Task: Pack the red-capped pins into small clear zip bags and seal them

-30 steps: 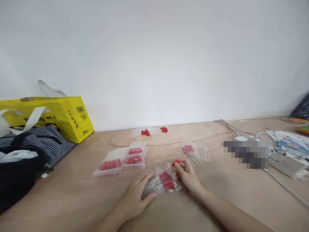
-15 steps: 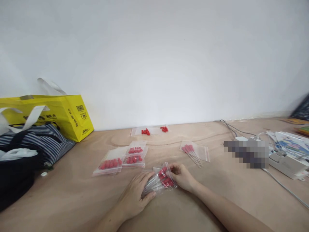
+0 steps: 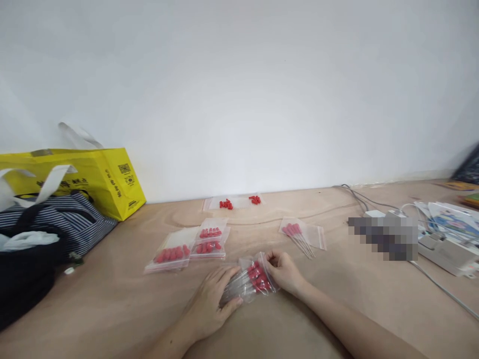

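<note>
A clear zip-lock bag [image 3: 241, 288] lies in front of me with several red-bulb glass droppers [image 3: 260, 279] inside, bulbs toward the right. Around its left end my left hand [image 3: 214, 299] is closed, fingers over the top edge and thumb along the bottom. My right hand [image 3: 283, 271] pinches the bag's right edge beside the bulbs; its fingertips are partly hidden. Just beyond are a flat bag of pink-red bulbs [image 3: 172, 253] and smaller bags with red bulbs [image 3: 209, 239]. Several droppers with pink-red bulbs [image 3: 294, 230] rest on another clear bag [image 3: 316, 237].
Small red pieces [image 3: 226, 204] lie on clear plastic by the wall. A yellow bag [image 3: 108, 184] and a striped bag [image 3: 78, 219] stand at left. On the right are cables [image 3: 441, 286], a white power strip [image 3: 445, 254] and papers [image 3: 452, 219].
My right hand has shifted slightly right with the bag's edge, and the red bulbs show more plainly. My left hand has stayed in place.
</note>
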Demonstrator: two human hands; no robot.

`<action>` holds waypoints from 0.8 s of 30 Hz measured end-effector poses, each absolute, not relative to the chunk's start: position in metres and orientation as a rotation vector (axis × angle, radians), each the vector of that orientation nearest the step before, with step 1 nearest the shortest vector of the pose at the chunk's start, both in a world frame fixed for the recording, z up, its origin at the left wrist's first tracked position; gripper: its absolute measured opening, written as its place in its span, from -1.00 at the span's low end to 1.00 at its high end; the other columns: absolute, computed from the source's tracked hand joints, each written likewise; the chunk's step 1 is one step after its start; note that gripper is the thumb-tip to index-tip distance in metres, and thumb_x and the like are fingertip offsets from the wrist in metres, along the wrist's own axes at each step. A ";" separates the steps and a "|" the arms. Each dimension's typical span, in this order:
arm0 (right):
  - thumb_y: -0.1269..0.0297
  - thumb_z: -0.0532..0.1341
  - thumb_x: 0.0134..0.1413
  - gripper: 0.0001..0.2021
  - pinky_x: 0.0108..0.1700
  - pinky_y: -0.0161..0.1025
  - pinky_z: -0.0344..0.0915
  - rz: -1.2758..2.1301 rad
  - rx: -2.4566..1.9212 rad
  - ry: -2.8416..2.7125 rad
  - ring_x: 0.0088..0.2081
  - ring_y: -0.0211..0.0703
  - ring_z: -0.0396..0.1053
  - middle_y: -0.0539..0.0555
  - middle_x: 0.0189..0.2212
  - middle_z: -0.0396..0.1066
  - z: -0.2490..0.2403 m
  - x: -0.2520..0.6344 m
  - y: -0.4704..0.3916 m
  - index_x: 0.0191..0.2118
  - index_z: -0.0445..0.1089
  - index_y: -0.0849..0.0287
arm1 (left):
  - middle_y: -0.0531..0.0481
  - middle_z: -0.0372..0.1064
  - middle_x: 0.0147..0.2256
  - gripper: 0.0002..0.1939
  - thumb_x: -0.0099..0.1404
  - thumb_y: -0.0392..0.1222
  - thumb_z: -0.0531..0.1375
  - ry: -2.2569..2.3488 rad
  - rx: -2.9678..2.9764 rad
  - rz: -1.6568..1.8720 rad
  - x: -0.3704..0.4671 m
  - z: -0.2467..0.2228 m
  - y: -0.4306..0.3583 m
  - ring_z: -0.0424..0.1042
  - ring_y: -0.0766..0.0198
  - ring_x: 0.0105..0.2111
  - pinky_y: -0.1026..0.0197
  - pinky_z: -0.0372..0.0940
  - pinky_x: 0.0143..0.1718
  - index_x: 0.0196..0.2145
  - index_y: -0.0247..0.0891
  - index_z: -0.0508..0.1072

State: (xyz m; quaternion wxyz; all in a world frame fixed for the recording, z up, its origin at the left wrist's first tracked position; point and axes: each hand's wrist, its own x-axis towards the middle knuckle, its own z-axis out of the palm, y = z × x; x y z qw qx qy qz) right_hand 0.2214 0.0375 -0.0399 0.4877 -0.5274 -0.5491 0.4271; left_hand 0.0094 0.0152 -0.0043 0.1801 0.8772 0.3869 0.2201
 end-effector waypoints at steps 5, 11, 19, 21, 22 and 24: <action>0.06 0.19 -0.17 -0.71 -0.48 -0.33 0.20 1.013 -1.238 -1.386 -0.54 -0.27 0.27 0.01 -0.56 0.34 -0.039 0.220 0.034 -0.47 0.42 0.23 | -0.07 0.23 -0.01 -0.55 0.13 -0.21 0.14 1.093 2.476 0.619 0.010 -0.002 0.015 0.20 0.08 -0.02 0.03 0.14 -0.02 0.01 -0.16 0.20; 0.06 0.09 -0.04 -0.69 -0.28 -0.23 0.22 0.945 -1.198 -1.624 -0.35 -0.17 0.27 0.04 -0.47 0.31 -0.032 0.224 0.031 -0.46 0.48 0.15 | -0.08 0.24 -0.02 -0.55 0.14 -0.22 0.14 1.103 2.495 0.602 0.009 -0.004 0.015 0.21 0.09 -0.03 0.03 0.14 -0.02 0.01 -0.18 0.19; 0.00 0.20 -0.21 -0.64 -0.42 -0.24 0.27 1.386 -1.071 -1.392 -0.53 -0.22 0.32 0.02 -0.58 0.38 -0.031 0.228 0.029 -0.41 0.43 0.23 | -0.07 0.26 -0.04 -0.56 0.12 -0.21 0.15 1.054 2.515 0.644 0.009 -0.004 0.016 0.23 0.08 -0.05 0.04 0.17 -0.04 -0.01 -0.16 0.22; 0.08 0.25 -0.27 -0.71 -0.45 -0.26 0.26 1.288 -1.180 -1.342 -0.54 -0.21 0.33 0.03 -0.61 0.39 -0.037 0.229 0.032 -0.49 0.41 0.25 | -0.07 0.25 -0.04 -0.56 0.11 -0.21 0.16 1.067 2.531 0.664 0.009 -0.007 0.018 0.24 0.07 -0.05 0.04 0.19 -0.05 -0.02 -0.16 0.24; 0.13 0.26 -0.28 -0.75 -0.46 -0.27 0.25 1.210 -1.239 -1.336 -0.54 -0.21 0.33 0.04 -0.61 0.39 -0.040 0.230 0.033 -0.53 0.39 0.25 | -0.08 0.25 -0.03 -0.57 0.11 -0.21 0.16 1.104 2.540 0.697 0.008 -0.009 0.019 0.24 0.06 -0.05 0.03 0.19 -0.05 -0.03 -0.16 0.25; 0.20 0.24 -0.26 -0.82 -0.50 -0.31 0.22 1.047 -1.330 -1.345 -0.55 -0.23 0.30 0.03 -0.62 0.37 -0.046 0.232 0.034 -0.58 0.33 0.23 | -0.10 0.24 -0.04 -0.63 0.13 -0.23 0.13 1.220 2.553 0.815 0.007 -0.015 0.023 0.25 0.04 -0.05 0.00 0.20 -0.07 -0.07 -0.18 0.28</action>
